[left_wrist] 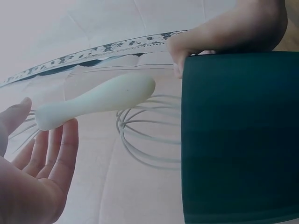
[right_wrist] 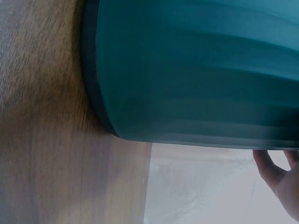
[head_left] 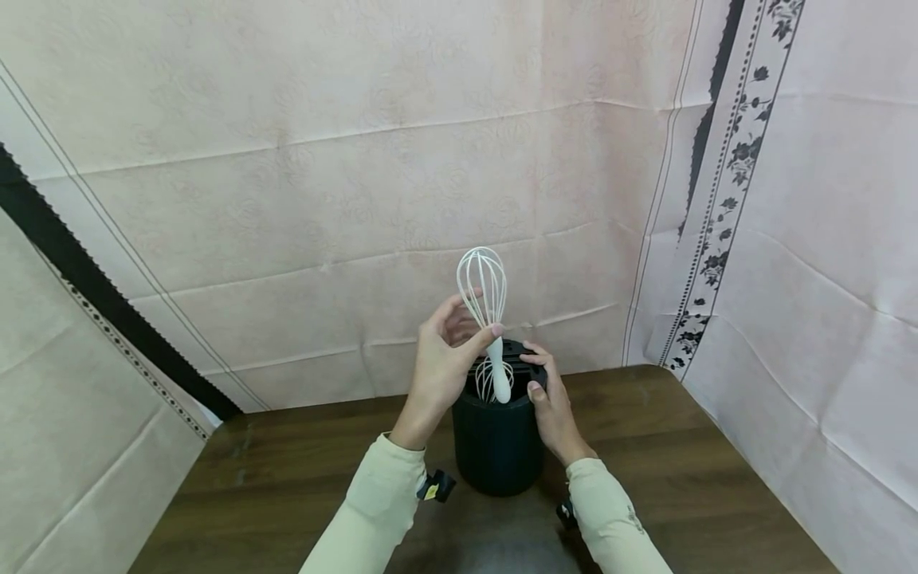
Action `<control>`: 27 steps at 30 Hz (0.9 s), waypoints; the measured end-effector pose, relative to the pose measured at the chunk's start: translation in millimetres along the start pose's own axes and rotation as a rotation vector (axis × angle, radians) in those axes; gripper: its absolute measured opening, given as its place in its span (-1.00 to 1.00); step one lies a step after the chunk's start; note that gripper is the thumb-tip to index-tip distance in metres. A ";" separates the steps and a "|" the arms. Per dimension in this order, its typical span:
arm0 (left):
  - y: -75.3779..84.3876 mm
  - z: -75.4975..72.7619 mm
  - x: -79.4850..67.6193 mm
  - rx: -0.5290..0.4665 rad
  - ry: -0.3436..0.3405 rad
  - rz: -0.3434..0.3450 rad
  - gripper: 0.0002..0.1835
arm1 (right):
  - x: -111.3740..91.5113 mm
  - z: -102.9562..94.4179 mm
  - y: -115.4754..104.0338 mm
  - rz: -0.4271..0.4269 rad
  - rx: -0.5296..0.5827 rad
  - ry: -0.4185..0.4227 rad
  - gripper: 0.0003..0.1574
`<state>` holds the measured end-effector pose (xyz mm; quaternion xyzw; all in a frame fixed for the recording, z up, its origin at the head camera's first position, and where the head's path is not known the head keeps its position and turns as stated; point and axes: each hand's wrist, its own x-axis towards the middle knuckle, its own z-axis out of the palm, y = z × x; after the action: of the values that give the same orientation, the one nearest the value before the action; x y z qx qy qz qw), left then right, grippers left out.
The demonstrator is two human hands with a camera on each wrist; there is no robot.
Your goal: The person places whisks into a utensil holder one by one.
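Note:
My left hand (head_left: 448, 351) pinches a white wire whisk (head_left: 500, 371) between thumb and fingers near the neck, its wires up and its pale handle pointing down in front of the container's mouth. In the left wrist view the handle (left_wrist: 112, 95) hangs free of the dark green container (left_wrist: 238, 140). A second whisk (left_wrist: 147, 128) stands in the container, its wire loops rising above the rim; its lower part is hidden. My right hand (head_left: 551, 402) grips the container's rim on the right side, thumb toward me. The container (right_wrist: 187, 84) stands upright on the table.
The brown wooden table (head_left: 323, 478) lies under the container. Pale cloth (head_left: 358, 199) hangs behind the table's back edge, with more cloth (head_left: 825, 279) along the right. Dark inner parts (head_left: 515, 351) show at the back of the container's mouth.

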<state>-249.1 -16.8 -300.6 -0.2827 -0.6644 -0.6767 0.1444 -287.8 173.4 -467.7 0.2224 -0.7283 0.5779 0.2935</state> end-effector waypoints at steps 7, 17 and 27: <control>-0.8 6.9 -0.8 -0.009 0.034 0.049 -0.40 | 0.8 -0.4 -0.4 0.012 0.012 0.005 -0.14; -7.1 16.3 -5.0 0.019 0.027 0.028 -0.41 | -0.6 2.3 -1.3 -0.017 0.036 0.008 -0.04; -13.1 15.6 -6.8 0.019 0.031 0.034 -0.42 | -0.7 2.5 -0.4 0.009 0.046 0.005 -0.20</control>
<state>-248.2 -1.7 -315.9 -0.2820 -0.6633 -0.6722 0.1689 -287.4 170.8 -468.4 0.2244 -0.7151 0.5962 0.2877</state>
